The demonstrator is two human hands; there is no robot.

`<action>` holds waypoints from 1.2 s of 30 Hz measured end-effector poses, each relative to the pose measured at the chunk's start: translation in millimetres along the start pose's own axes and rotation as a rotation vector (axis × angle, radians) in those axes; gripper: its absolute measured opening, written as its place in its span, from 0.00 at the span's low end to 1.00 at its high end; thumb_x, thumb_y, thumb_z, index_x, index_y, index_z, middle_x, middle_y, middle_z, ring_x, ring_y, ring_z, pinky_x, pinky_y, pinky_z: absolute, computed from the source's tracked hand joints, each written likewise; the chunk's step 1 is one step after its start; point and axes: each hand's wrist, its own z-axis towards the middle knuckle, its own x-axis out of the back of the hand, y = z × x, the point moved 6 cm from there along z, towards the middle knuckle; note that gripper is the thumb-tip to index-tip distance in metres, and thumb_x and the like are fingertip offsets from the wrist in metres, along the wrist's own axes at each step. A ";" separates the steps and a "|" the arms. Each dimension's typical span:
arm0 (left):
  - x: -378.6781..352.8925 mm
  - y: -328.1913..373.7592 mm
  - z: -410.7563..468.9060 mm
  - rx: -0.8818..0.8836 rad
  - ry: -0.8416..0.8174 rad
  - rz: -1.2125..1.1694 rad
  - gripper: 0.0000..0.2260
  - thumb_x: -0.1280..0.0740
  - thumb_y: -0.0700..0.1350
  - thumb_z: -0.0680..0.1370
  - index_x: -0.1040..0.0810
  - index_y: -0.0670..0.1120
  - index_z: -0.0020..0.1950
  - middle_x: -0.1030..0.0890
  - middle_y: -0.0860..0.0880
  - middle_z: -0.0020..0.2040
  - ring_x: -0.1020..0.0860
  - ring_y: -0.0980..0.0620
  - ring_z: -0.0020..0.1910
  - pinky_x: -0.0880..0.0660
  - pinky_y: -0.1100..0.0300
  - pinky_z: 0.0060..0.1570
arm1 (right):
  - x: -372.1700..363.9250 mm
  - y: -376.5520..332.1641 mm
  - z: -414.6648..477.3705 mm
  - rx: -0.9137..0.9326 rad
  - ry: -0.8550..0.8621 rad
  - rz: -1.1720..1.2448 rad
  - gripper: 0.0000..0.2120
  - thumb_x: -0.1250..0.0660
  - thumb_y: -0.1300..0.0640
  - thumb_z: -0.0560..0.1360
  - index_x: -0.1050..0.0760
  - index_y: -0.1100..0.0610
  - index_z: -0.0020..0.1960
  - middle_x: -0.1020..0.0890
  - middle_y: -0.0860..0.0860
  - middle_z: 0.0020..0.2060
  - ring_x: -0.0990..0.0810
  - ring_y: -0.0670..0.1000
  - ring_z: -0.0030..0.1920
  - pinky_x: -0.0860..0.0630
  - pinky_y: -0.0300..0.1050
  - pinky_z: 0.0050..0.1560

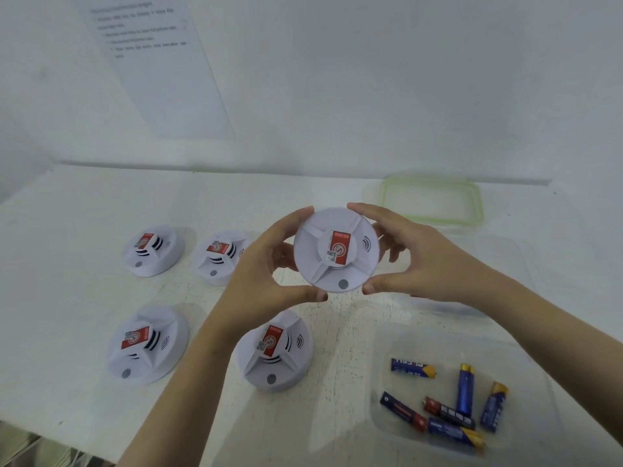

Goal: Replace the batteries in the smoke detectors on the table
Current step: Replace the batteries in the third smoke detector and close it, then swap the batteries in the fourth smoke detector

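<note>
Up off the white tabletop [337,406], a round white plastic smoke detector [310,261] is gripped by its rim between the left hand [266,267] and right hand [424,264]. Its red-and-white sticker [338,247] shows a circled S; the finer print is unreadable. Lettering on the blue-and-gold batteries [465,389] nearby is blurred.

Circled "S" on detector label [339,247]
</note>
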 end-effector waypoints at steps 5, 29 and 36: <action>2.5 -10.0 10.1 0.052 -0.070 0.104 0.39 0.19 0.49 0.61 0.32 0.57 0.68 0.25 0.64 0.63 0.28 0.68 0.62 0.33 0.76 0.58 | 1.0 8.0 9.6 -0.021 -0.030 -0.119 0.44 0.22 0.45 0.61 0.40 0.41 0.71 0.29 0.35 0.60 0.29 0.36 0.57 0.33 0.36 0.60; 3.9 -72.2 36.0 0.301 -0.358 0.597 0.42 0.23 0.55 0.67 0.40 0.55 0.76 0.46 0.52 0.79 0.56 0.54 0.78 0.62 0.49 0.75 | -25.0 41.7 52.5 -0.220 -0.328 -0.720 0.31 0.29 0.37 0.65 0.29 0.50 0.63 0.21 0.46 0.53 0.26 0.51 0.59 0.66 0.63 0.70; 79.3 -93.5 22.7 0.543 -0.032 0.964 0.37 0.24 0.58 0.66 0.34 0.55 0.71 0.33 0.47 0.72 0.37 0.44 0.72 0.45 0.40 0.71 | -19.6 39.1 47.1 -0.235 -0.288 -0.638 0.31 0.30 0.39 0.68 0.31 0.49 0.67 0.23 0.44 0.56 0.27 0.49 0.61 0.62 0.60 0.72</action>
